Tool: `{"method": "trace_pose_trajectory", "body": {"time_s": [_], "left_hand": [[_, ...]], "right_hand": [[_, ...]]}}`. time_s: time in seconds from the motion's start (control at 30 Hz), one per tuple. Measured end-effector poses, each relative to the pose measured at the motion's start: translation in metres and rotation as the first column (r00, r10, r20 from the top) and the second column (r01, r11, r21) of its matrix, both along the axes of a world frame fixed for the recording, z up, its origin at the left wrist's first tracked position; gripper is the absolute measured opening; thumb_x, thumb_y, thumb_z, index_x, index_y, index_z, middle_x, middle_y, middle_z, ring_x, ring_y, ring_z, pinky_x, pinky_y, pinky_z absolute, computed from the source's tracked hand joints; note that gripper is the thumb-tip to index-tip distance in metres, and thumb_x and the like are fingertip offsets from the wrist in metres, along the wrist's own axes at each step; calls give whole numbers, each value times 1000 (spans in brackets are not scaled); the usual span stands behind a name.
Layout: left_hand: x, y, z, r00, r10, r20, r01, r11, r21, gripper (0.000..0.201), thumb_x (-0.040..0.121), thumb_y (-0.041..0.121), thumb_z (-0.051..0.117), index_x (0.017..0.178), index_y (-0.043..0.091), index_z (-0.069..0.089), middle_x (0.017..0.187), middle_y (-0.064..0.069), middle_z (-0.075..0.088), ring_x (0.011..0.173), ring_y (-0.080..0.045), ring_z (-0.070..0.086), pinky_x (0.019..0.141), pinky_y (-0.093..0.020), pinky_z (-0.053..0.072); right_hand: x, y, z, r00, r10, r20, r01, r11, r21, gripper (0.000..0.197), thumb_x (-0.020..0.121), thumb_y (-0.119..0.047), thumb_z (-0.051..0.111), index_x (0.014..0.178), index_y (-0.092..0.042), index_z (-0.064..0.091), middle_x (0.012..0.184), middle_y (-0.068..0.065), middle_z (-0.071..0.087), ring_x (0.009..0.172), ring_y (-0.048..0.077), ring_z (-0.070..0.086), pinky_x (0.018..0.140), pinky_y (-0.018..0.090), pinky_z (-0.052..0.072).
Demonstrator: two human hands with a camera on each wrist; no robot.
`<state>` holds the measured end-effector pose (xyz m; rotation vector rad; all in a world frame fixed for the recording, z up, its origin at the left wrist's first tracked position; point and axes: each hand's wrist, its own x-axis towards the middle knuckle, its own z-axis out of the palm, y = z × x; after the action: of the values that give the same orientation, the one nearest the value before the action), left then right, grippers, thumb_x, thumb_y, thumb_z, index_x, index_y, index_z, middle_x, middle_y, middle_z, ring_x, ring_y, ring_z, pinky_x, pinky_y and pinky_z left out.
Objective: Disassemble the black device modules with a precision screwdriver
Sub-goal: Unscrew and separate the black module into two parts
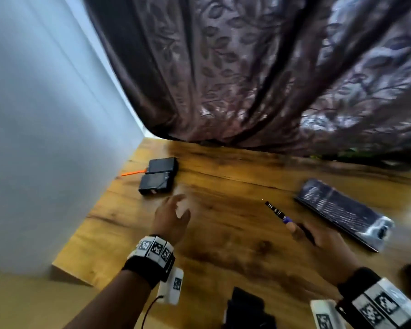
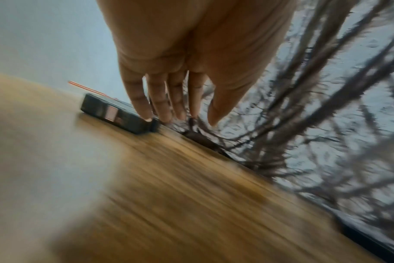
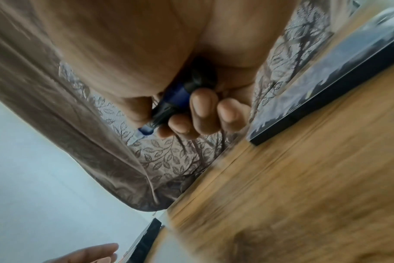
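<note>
Two black device modules lie side by side at the table's far left by the wall, the nearer one and the farther one; the left wrist view shows the nearer module. My left hand hovers just short of them with straight, spread fingers, holding nothing. My right hand grips a black and blue precision screwdriver above the table's right half, tip pointing away and left. In the right wrist view my fingers are curled round the screwdriver handle.
An orange stick lies behind the modules by the wall. A dark screwdriver bit case lies at the right. A dark object sits at the near edge. A patterned curtain hangs along the wooden table's far side.
</note>
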<state>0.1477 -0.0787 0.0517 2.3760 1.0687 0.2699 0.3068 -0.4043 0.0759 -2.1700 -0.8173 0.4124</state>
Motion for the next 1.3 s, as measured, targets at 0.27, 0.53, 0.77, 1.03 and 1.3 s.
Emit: {"method": "trace_pose_trajectory", "body": {"time_s": [0.27,0.53,0.77,1.03,1.3], "left_hand": [[3,123,-16,932,335,-140,-347,935,-77,121,68,72,78,155,26,8,158,-20,18,144,-41,24,116,-60,27],[30,141,-37,921,309,-237,-338,937,-92,124,69,80,69,154,24,-3,156,-22,23,141,-41,27,113,-60,23],[24,121,-39,930,313,-193,-339,934,-115,114,71,67,76,150,23,7,147,-20,28,137,-40,29,111,-57,26],[22,47,-32,957,129,-261,-177,970,-169,108,73,72,70,153,31,10,145,-17,26,135,-41,29,111,-57,28],[38,-70,-21,939,-172,-298,102,967,-235,115,58,84,74,149,33,26,158,-10,18,139,-39,34,110,-54,42]], "right_hand": [[-30,95,10,995,-101,13,101,989,-105,39,87,-56,49,72,-21,59,49,-17,53,53,1,54,58,17,41],[-54,106,6,968,-250,32,252,964,-90,38,93,-49,58,69,-21,55,50,-9,51,49,9,48,51,20,37],[-61,71,5,938,-337,80,341,938,-53,50,90,-61,57,71,-15,61,50,-14,51,48,7,47,47,17,34],[-49,18,-2,939,-340,54,342,939,-23,35,91,-49,54,67,-24,52,53,-14,49,49,10,43,49,24,31],[-43,-61,-2,934,-357,-20,356,933,-49,34,97,-35,59,67,-19,51,52,-16,48,47,7,43,47,20,32]]}}
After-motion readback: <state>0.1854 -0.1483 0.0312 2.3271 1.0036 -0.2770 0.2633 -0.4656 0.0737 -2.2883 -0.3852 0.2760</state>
